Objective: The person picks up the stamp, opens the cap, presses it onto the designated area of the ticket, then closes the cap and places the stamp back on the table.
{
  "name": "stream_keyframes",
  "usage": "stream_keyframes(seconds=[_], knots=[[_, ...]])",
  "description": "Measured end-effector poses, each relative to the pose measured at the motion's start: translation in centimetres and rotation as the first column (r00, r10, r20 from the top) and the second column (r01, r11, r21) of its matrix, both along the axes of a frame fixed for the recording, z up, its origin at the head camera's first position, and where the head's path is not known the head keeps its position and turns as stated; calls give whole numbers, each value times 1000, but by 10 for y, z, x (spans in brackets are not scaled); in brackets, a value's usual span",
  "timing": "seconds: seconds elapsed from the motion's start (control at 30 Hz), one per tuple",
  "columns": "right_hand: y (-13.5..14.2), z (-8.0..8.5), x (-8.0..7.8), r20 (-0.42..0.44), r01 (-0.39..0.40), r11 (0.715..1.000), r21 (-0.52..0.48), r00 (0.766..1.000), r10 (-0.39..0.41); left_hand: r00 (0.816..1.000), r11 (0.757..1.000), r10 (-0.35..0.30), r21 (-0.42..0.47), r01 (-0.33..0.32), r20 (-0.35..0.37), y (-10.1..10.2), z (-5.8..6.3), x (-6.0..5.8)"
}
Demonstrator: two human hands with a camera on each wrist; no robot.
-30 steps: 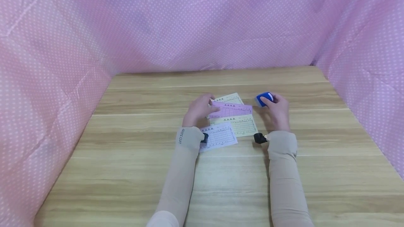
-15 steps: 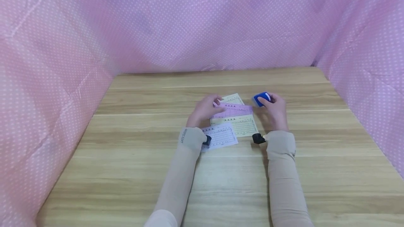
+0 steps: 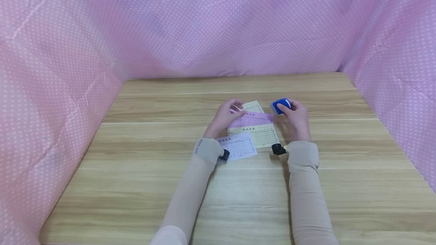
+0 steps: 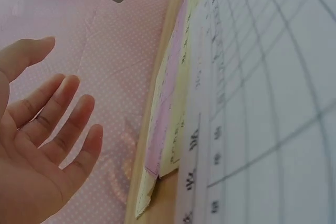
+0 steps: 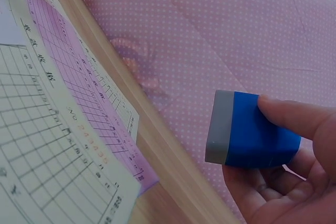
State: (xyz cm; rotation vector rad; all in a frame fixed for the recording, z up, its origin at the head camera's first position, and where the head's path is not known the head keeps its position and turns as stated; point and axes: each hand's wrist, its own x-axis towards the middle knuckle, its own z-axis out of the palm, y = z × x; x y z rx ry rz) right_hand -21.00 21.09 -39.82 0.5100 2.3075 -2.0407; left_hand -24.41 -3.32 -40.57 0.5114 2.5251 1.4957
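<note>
My right hand (image 3: 298,119) pinches a blue stamp (image 5: 254,129) between thumb and fingers, off the table, right of the overlapping receipt slips. The stamp's grey cap end (image 5: 219,128) points left. My left hand (image 3: 222,119) holds nothing; its fingers (image 4: 65,100) are spread and loosely bent at the left side of the slips. From front to back lie a white slip (image 3: 241,146), a pale yellow slip (image 3: 265,137), a pink slip (image 3: 257,120) and another pale yellow slip (image 3: 253,107). The left hand and wrist cover some of their left ends in the head view.
A wood-grain table (image 3: 136,184) carries the slips. Pink dotted cloth (image 3: 218,25) hangs behind it and along both sides. A small black camera (image 3: 278,149) sits at the right wrist, another black camera (image 3: 225,155) at the left, over the white slip.
My left hand has moved right and slightly farther back over the slips' left ends. My right hand has shifted a little left with the stamp. The slips look nearly unmoved.
</note>
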Motion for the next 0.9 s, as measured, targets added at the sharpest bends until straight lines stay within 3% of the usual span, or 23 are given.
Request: stream_keyframes(seconds=[0.37, 0.7, 0.9], knots=[[-2, -2, -1, -9, -37, 999, 18, 999, 38, 999, 990, 42, 136, -44, 21, 3, -8, 2], [-9, -5, -3, -15, -62, 997, 43, 998, 63, 999, 985, 38, 169, -40, 12, 2, -11, 2], [-17, -4, -5, -13, -75, 997, 0, 997, 75, 999, 985, 43, 167, -44, 9, 1, -11, 1]])
